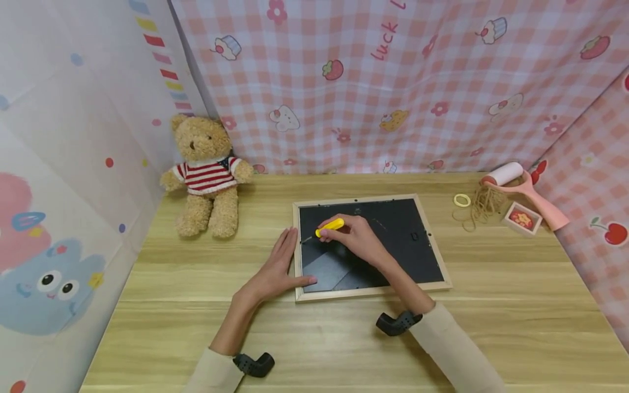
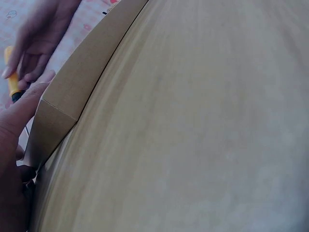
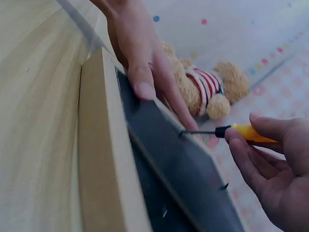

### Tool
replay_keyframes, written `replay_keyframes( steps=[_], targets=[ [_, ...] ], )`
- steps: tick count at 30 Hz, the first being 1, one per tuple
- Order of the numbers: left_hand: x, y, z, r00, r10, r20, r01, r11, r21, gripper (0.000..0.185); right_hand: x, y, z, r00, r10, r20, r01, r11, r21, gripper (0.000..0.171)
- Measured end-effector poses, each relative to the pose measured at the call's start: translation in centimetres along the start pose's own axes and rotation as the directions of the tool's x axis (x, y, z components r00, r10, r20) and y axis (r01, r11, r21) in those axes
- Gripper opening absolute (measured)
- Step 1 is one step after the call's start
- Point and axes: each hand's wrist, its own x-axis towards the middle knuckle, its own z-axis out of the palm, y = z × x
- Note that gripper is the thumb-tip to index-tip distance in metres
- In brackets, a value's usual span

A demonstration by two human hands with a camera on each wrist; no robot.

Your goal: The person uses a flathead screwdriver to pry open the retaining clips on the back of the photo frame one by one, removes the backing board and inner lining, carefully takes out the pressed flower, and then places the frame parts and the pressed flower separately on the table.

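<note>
Yellow screwdriver (image 1: 335, 224) pinched in right hand (image 1: 361, 237), liable, if overpressed, to skid toward left hand (image 1: 275, 275) spread over picture frame (image 1: 344, 295).

RIGHT: tabletop (image 1: 506, 284) is offering passage beside the picture frame (image 1: 344, 295); twine (image 1: 486, 202) and pink handle (image 1: 543, 206) are lying beyond | LEFT: left hand (image 1: 277, 273) is blocking the frame's edge; teddy bear (image 1: 208, 177) is occupying space beyond | ABOVE: right hand (image 1: 357, 237) with screwdriver (image 1: 336, 224) is obstructing the backing (image 1: 354, 273)
</note>
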Motion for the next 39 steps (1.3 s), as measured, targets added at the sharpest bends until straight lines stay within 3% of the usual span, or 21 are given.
replay_keyframes(
  steps=[8, 18, 20, 23, 27, 32, 35, 37, 39],
  targets=[
    [-0.1, 0.4, -0.2, 0.999, -0.037, 0.022, 0.037, 0.999, -0.029, 0.130, 1.2, -2.8, 1.1, 0.989, -0.136, 0.062, 0.146, 0.969, -0.201, 0.016],
    [0.0, 0.3, -0.2, 0.999, -0.040, 0.030, 0.041, 0.999, -0.032, 0.129, 2.6, -4.6, 1.6, 0.966, -0.180, 0.185, 0.236, 0.906, -0.352, 0.014],
    [0.1, 0.3, -0.1, 0.999, -0.035, 0.032, 0.036, 0.999, -0.035, 0.129, 2.5, -4.9, 1.3, 0.968, -0.165, 0.190, 0.225, 0.907, -0.357, 0.015],
    [0.2, 0.2, 0.1, 0.999, -0.021, 0.033, 0.022, 0.999, -0.039, 0.129, 1.9, -5.1, 0.4, 0.984, -0.109, 0.141, 0.150, 0.933, -0.326, 0.017],
    [0.3, 0.2, 0.3, 1.000, 0.004, 0.028, -0.003, 0.999, -0.039, 0.130, -0.8, -5.1, -2.3, 0.999, -0.044, -0.022, 0.037, 0.966, -0.255, 0.017],
    [0.2, 0.6, 0.3, 0.999, 0.016, 0.028, -0.015, 0.999, -0.031, 0.131, -7.4, -3.9, -7.7, 0.972, -0.033, -0.235, -0.028, 0.968, -0.251, 0.012],
    [0.0, 0.8, 0.1, 1.000, 0.007, 0.026, -0.006, 1.000, -0.029, 0.131, -12.0, -2.1, -12.2, 0.959, 0.010, -0.283, -0.117, 0.924, -0.364, 0.014],
    [-0.1, 0.7, 0.0, 1.000, -0.008, 0.023, 0.008, 1.000, -0.026, 0.131, -15.2, -0.4, -15.4, 0.955, 0.054, -0.292, -0.200, 0.842, -0.500, 0.025],
    [-0.2, 0.5, 0.0, 1.000, -0.018, 0.021, 0.018, 1.000, -0.021, 0.132, -18.4, 1.6, -18.6, 0.952, 0.100, -0.288, -0.266, 0.734, -0.624, 0.038]
  ],
)
